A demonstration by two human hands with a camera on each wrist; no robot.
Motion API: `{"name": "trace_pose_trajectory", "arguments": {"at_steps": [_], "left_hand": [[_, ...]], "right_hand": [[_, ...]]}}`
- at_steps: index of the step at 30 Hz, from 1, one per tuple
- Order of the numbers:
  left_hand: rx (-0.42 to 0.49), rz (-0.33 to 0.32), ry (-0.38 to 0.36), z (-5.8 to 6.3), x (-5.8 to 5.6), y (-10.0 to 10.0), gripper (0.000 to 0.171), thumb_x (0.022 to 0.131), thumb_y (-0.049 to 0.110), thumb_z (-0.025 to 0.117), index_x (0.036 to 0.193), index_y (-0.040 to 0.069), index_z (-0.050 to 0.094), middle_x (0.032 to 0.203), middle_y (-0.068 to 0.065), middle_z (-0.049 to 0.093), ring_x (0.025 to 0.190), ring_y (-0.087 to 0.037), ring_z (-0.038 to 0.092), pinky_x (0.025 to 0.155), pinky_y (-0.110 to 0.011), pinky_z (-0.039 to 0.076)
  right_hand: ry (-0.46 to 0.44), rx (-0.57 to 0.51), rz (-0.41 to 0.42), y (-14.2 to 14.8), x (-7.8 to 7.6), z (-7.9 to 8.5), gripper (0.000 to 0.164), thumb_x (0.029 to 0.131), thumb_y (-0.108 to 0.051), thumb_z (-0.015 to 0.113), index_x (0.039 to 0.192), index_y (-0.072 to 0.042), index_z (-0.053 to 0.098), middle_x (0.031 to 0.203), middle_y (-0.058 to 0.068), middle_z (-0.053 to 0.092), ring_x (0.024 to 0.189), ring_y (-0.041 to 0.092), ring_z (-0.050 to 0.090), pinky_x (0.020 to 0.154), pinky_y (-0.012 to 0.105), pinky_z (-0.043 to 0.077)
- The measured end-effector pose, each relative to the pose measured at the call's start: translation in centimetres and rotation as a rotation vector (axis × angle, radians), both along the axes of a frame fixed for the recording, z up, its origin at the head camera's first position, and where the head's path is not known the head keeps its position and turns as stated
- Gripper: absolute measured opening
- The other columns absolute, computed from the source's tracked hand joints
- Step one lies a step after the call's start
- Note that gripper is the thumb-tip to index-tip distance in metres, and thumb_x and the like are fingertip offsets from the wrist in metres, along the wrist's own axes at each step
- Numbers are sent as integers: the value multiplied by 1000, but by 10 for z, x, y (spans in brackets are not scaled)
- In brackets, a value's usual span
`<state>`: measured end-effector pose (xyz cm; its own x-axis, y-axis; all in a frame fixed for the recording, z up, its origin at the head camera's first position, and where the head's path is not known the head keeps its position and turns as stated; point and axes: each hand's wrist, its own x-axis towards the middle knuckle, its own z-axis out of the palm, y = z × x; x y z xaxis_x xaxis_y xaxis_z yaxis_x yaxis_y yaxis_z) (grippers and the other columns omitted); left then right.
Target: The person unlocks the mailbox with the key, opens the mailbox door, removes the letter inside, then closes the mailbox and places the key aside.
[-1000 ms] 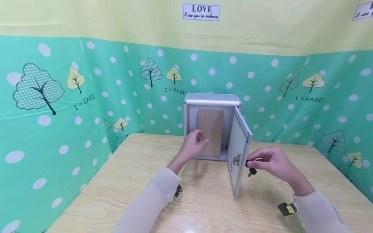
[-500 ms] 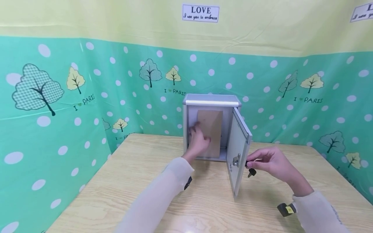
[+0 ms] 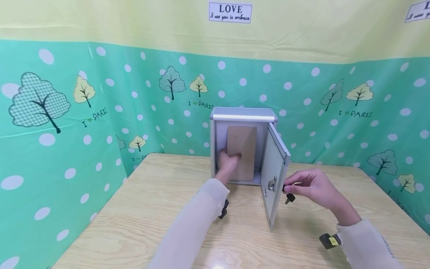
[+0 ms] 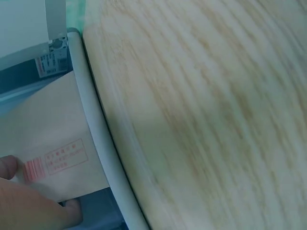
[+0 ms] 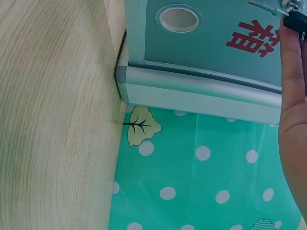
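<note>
A metal letter box stands at the back of the table with its door swung out to the right. Inside it, a brown paper envelope leans upright. My left hand reaches in and pinches the envelope's left edge, thumb on its front and fingers going behind. In the left wrist view, red print shows on the envelope. My right hand grips a black-headed key in the door's lock. A second key dangles below it.
The wooden table extends in front of the box. A green and yellow patterned cloth hangs close behind and along the sides. The open door juts toward me between my two hands.
My left hand has moved from in front of the box into its left side and taken hold of the envelope's edge. The right hand stays at the key; the door has not moved.
</note>
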<state>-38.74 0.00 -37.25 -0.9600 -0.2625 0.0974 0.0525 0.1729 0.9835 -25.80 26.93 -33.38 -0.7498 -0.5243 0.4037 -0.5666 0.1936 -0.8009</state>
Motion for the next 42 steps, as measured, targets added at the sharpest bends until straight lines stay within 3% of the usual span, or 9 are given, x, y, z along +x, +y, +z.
{"name": "trace_pose_trajectory", "arguments": {"at_steps": [10,24,29,35,42], "left_hand": [[-67,28,40,-4,4,-3,54,97,8,64,143,-12,45,144,-31,51,136,-42,49,115,-47,43],[-17,-4,7,-1,9,3,61,101,10,59,153,-10,34,154,-31,41,143,-43,40,120,-48,36],[9,7,36,-1,11,2,61,100,9,60,152,-10,34,153,-30,42,142,-43,42,120,-48,36],[-16,4,69,0,17,0,61,100,11,60,152,-9,35,153,-30,42,142,-43,41,121,-49,33],[-37,-44,63,3,24,-2,64,101,10,60,155,-8,31,157,-29,37,146,-42,36,122,-50,30]], "right_hand": [[5,-8,5,1,1,0,16,88,10,72,102,2,75,97,5,78,82,20,76,72,35,65],[11,6,1,2,1,0,16,89,8,73,102,0,76,97,6,78,83,21,76,72,34,65],[27,5,17,2,0,0,17,89,10,72,102,1,76,97,6,78,83,20,76,71,34,65],[40,11,29,2,-1,1,18,89,11,71,103,0,76,98,5,78,84,19,76,72,34,65],[25,12,19,2,-1,1,17,89,10,72,103,1,76,98,5,78,84,19,76,72,34,65]]}}
